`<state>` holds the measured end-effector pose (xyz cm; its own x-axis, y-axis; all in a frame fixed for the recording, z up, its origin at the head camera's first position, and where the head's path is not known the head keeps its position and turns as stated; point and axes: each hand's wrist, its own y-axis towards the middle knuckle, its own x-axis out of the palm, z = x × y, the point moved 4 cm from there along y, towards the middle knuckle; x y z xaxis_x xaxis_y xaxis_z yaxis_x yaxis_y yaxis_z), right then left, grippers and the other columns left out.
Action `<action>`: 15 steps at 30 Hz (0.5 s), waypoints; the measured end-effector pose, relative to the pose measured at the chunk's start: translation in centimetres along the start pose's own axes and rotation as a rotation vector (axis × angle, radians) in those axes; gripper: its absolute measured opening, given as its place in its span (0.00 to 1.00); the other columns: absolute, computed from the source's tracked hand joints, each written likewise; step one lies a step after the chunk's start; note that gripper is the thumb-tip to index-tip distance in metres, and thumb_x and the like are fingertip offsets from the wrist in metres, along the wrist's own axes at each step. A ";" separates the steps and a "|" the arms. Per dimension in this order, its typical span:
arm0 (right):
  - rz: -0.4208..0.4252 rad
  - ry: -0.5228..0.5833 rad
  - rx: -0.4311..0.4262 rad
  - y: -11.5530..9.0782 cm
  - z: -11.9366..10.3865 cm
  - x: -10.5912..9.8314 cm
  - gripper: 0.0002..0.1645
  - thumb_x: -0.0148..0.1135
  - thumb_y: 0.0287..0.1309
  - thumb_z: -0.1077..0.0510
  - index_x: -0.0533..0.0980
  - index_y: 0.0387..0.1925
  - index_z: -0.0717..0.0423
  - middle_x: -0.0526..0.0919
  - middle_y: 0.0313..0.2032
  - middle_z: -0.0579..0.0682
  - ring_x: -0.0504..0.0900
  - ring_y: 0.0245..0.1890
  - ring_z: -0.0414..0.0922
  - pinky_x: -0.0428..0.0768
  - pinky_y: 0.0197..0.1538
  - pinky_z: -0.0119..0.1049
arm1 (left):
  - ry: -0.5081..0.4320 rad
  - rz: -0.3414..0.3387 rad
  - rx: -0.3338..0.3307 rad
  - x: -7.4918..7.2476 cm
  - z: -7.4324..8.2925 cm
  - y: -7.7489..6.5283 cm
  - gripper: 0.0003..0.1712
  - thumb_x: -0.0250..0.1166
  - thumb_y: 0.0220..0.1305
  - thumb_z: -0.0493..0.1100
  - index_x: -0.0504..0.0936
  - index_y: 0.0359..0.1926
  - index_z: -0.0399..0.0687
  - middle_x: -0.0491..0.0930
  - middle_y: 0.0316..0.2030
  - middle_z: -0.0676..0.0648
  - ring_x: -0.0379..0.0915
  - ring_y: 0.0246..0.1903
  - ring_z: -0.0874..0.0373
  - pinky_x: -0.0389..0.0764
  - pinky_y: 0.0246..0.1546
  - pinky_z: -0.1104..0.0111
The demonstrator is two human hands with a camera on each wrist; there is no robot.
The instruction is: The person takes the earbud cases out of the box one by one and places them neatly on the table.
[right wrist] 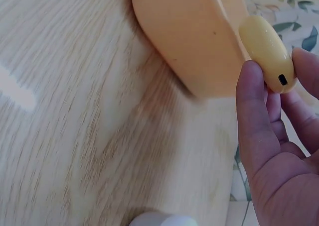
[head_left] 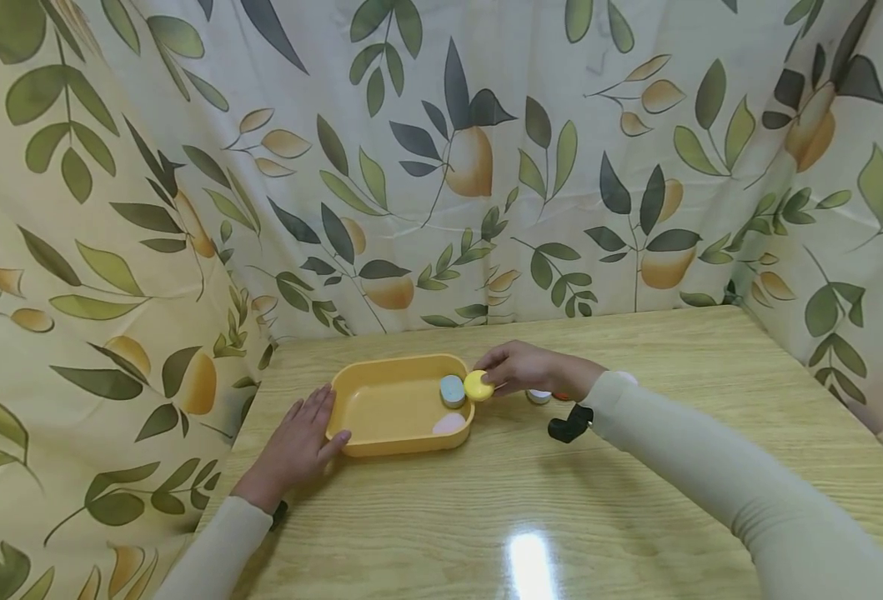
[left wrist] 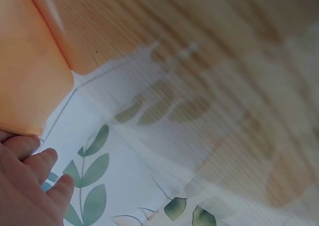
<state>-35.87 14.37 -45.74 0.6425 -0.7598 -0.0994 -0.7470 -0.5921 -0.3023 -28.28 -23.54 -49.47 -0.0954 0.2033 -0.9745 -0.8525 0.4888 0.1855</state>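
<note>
My right hand (head_left: 519, 368) pinches a small yellow rounded case (head_left: 479, 386) between thumb and fingers, at the right rim of a yellow-orange tray (head_left: 403, 447). In the right wrist view, this yellow case (right wrist: 264, 52) shows a small dark slot at one end, and the tray wall (right wrist: 184, 42) stands behind it. Inside the tray, at its right end, lie a grey-blue rounded piece (head_left: 452, 390) and a pale pink one (head_left: 449, 423). My left hand (head_left: 298, 442) rests against the tray's left end, fingers along the side and thumb by the front corner.
Right of the tray, partly hidden behind the right hand and forearm, are a white round piece (head_left: 538, 397) and an orange-red one (head_left: 561, 397). A black wrist camera (head_left: 570, 425) hangs under the right wrist. Leaf-patterned curtains (head_left: 441, 167) border the wooden table (head_left: 426, 525).
</note>
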 end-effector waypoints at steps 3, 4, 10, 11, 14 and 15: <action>0.012 0.008 0.001 -0.4 0.2 -0.5 0.20 0.58 0.65 0.67 0.72 0.56 0.72 0.80 0.47 0.59 0.81 0.45 0.48 0.79 0.52 0.46 | 0.002 0.001 0.000 0.0 -0.1 0.1 0.46 0.45 0.73 0.64 0.51 0.73 0.30 0.49 0.74 0.37 0.44 0.72 0.44 0.47 0.69 0.48; 0.013 0.010 -0.002 -0.5 0.3 -0.6 0.20 0.58 0.65 0.67 0.72 0.56 0.72 0.80 0.46 0.59 0.81 0.44 0.48 0.79 0.52 0.46 | 0.003 0.000 -0.002 0.0 -0.1 0.1 0.46 0.45 0.73 0.64 0.51 0.73 0.30 0.49 0.74 0.37 0.43 0.73 0.44 0.47 0.69 0.48; 0.028 0.004 -0.005 -1.2 0.8 -1.6 0.20 0.59 0.65 0.66 0.72 0.56 0.73 0.80 0.46 0.57 0.81 0.44 0.47 0.78 0.53 0.48 | 0.001 -0.005 -0.006 0.0 -0.1 0.1 0.47 0.45 0.73 0.65 0.51 0.73 0.30 0.49 0.74 0.37 0.43 0.73 0.44 0.47 0.69 0.47; 0.036 -0.001 0.000 -1.3 0.8 -1.8 0.20 0.59 0.64 0.65 0.72 0.56 0.72 0.80 0.46 0.57 0.81 0.44 0.48 0.78 0.54 0.49 | 0.003 -0.004 -0.005 0.0 -0.1 0.1 0.47 0.45 0.73 0.65 0.51 0.73 0.30 0.49 0.74 0.37 0.43 0.73 0.44 0.47 0.69 0.47; 0.053 -0.001 0.005 -1.7 0.9 -2.3 0.22 0.60 0.64 0.65 0.72 0.56 0.72 0.79 0.47 0.58 0.81 0.44 0.48 0.75 0.56 0.53 | 0.006 -0.004 -0.002 0.0 -0.1 0.1 0.47 0.45 0.73 0.65 0.51 0.73 0.30 0.49 0.74 0.37 0.43 0.73 0.44 0.47 0.69 0.48; 0.057 0.002 0.005 -1.9 0.9 -2.4 0.22 0.60 0.64 0.65 0.71 0.57 0.72 0.79 0.47 0.59 0.81 0.44 0.48 0.74 0.57 0.54 | 0.007 -0.003 -0.002 0.1 -0.2 0.1 0.47 0.45 0.73 0.65 0.51 0.73 0.30 0.49 0.74 0.37 0.43 0.73 0.44 0.47 0.69 0.48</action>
<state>-35.85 17.54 -45.82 0.5985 -0.7929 -0.1143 -0.7816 -0.5466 -0.3006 -28.45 -23.63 -49.53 -0.0964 0.1959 -0.9759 -0.8538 0.4878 0.1822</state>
